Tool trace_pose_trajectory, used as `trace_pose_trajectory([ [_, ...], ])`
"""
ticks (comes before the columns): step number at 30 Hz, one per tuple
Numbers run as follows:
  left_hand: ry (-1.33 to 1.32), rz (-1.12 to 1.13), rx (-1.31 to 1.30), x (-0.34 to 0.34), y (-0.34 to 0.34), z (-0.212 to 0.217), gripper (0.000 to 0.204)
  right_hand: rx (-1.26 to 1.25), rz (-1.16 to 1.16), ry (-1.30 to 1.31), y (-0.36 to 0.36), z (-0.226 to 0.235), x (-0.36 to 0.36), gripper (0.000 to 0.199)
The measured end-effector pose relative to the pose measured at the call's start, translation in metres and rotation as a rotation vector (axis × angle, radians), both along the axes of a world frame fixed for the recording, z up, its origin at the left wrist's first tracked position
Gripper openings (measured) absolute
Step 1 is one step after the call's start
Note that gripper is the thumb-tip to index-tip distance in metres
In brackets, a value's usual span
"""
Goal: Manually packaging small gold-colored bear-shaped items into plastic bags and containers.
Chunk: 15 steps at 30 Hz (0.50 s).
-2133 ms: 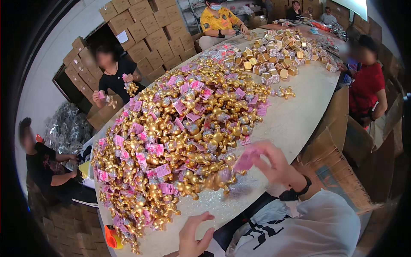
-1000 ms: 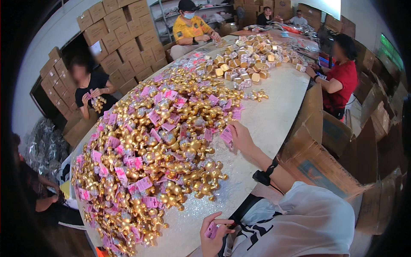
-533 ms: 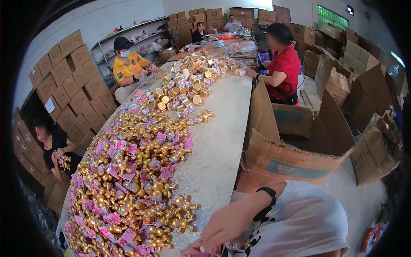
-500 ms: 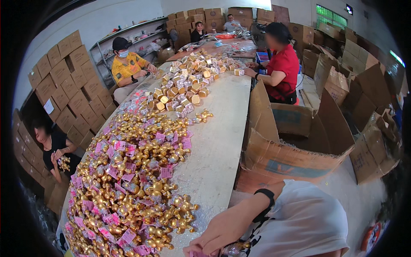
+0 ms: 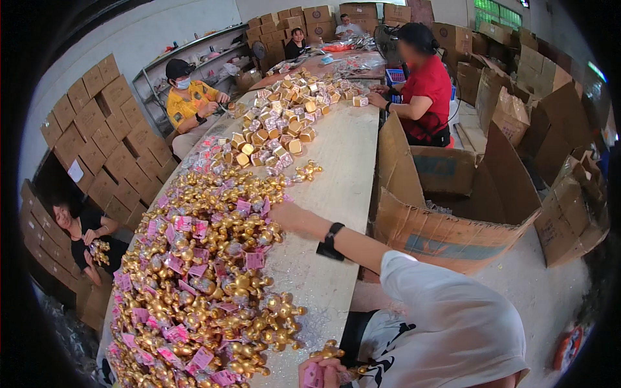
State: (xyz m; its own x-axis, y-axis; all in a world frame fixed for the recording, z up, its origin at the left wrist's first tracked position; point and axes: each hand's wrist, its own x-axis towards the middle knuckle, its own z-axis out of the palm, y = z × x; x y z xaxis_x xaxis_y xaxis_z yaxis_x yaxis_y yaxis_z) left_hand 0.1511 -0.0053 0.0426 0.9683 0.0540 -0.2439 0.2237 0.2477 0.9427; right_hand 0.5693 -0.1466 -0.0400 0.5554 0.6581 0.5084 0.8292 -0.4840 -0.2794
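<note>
While a long pale counter (image 5: 349,161) is running away from the person toward the far wall, a broad heap of gold foil figures (image 5: 200,284) is lying along its left side, its long axis following the counter's length. The right hand (image 5: 284,216) is stretching out over the near edge of that heap, so the figures are sitting to the left of and just under its fingers; whether those fingers are apart or closed I cannot tell, since they are sinking in among the foil. The left hand (image 5: 320,372) is staying low at the bottom edge, well apart from the heap's middle, its fingers curled together on a pink tag (image 5: 315,376) with a gold figure just beside it. The right hand is therefore the nearer one to the pile.

Stacked brown cartons (image 5: 97,136) are lining the left wall, one bearing a small white label. An open brown carton (image 5: 446,207) with a blue printed patch is standing to the right of the counter. Small pink rectangular tags (image 5: 184,223) are lying scattered across the gold heap, and square gold and pink boxes (image 5: 284,119) are clustering further up the counter.
</note>
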Motion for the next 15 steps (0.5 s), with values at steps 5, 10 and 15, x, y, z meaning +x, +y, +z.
trace_pose_trajectory([
  [5, -0.182, 0.011, 0.014, 0.000, 0.000, -0.001, 0.039, 0.016, -0.048, 0.150, 0.022, -0.011, 0.022, 0.040],
  [10, -0.099, 0.061, -0.325, 0.002, 0.008, 0.007, 0.038, -0.009, -0.089, 0.195, 0.026, -0.015, 0.018, 0.042],
  [15, -0.079, 0.198, -0.377, 0.006, 0.000, -0.001, 0.037, -0.066, -0.324, -0.106, -0.004, -0.051, 0.024, 0.031],
])
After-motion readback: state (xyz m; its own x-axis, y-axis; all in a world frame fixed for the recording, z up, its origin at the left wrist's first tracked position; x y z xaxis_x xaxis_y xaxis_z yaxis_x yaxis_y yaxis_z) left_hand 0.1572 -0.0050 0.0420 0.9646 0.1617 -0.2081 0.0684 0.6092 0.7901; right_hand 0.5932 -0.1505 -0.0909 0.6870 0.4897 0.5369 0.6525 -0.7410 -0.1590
